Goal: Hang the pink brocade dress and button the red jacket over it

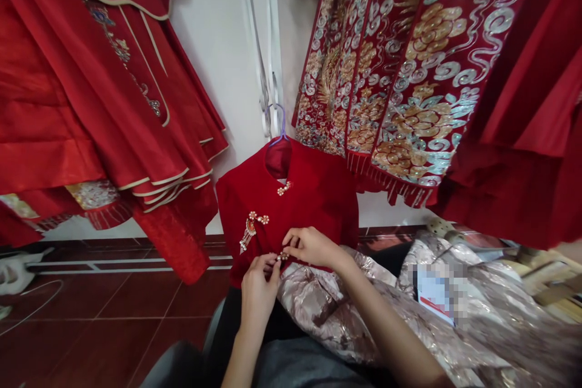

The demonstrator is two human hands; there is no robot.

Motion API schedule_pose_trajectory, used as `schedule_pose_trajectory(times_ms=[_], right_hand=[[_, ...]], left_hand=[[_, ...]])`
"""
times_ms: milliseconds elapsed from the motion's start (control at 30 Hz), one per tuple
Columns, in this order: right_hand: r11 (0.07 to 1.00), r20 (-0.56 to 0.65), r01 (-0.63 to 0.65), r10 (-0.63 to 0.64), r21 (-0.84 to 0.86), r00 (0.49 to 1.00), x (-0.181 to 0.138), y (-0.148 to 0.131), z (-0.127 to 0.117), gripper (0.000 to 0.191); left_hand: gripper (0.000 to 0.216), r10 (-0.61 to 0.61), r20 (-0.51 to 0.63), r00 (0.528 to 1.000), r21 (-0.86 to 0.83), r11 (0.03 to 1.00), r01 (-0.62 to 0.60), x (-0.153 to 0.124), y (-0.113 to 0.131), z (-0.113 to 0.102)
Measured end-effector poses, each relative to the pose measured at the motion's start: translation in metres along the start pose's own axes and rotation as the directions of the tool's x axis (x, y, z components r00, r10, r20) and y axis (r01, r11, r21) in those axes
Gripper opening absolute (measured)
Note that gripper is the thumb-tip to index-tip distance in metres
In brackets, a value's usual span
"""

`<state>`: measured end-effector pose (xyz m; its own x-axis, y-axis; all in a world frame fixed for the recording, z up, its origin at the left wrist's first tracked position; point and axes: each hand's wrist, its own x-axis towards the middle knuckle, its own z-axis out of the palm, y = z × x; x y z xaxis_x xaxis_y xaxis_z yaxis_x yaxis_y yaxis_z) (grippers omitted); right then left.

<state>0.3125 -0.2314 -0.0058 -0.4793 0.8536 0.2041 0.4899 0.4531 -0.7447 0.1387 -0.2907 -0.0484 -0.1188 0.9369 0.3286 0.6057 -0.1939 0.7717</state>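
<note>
A red velvet jacket (313, 188) with a stand collar hangs from a purple hanger (284, 124) in front of me. One beaded frog fastener (284, 188) sits near its neck, and a beaded brooch with dangling strands (250, 229) is on its left side. Lower on the front, my left hand (259, 279) pinches the left end of another beaded frog fastener (282, 256). From the other side, my right hand (311, 247) has its thumb and fingers closed at the same fastener. Fingertips partly cover it, so whether its halves are joined cannot be made out.
Embroidered red garments (400, 91) hang close on the right, and red layered gowns (91, 85) hang on the left. Shiny pinkish fabric (336, 303) lies by my right arm, with a printed card (434, 296) on it. White straps (261, 42) hang above the hanger.
</note>
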Motion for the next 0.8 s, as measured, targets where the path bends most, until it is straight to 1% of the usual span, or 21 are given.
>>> schedule_pose_trajectory(times_ms=[167, 367, 533, 667, 800], right_hand=[[1.0, -0.014, -0.006, 0.006, -0.015, 1.0, 0.0, -0.001, -0.002, 0.013], [0.994, 0.065, 0.038, -0.045, 0.104, 0.997, 0.003, 0.005, 0.005, 0.016], [0.978, 0.096, 0.022, -0.042, 0.208, 0.994, 0.007, 0.01, 0.011, 0.023], [0.983, 0.119, -0.018, -0.004, 0.182, 0.993, 0.008, 0.009, 0.01, 0.019], [0.986, 0.125, -0.038, 0.017, 0.161, 0.992, 0.008, 0.007, 0.008, 0.02]], left_hand=[[0.018, -0.004, -0.071, 0.997, -0.067, 0.998, -0.001, -0.001, -0.001, 0.007], [0.021, -0.037, -0.091, 0.995, -0.131, 0.991, 0.025, -0.002, -0.003, 0.01], [0.02, -0.058, -0.091, 0.994, -0.19, 0.981, 0.04, -0.001, -0.008, 0.011], [0.019, -0.056, -0.087, 0.995, -0.211, 0.977, 0.037, -0.001, -0.008, 0.011], [0.019, -0.038, -0.09, 0.995, -0.215, 0.977, 0.018, -0.001, -0.008, 0.011]])
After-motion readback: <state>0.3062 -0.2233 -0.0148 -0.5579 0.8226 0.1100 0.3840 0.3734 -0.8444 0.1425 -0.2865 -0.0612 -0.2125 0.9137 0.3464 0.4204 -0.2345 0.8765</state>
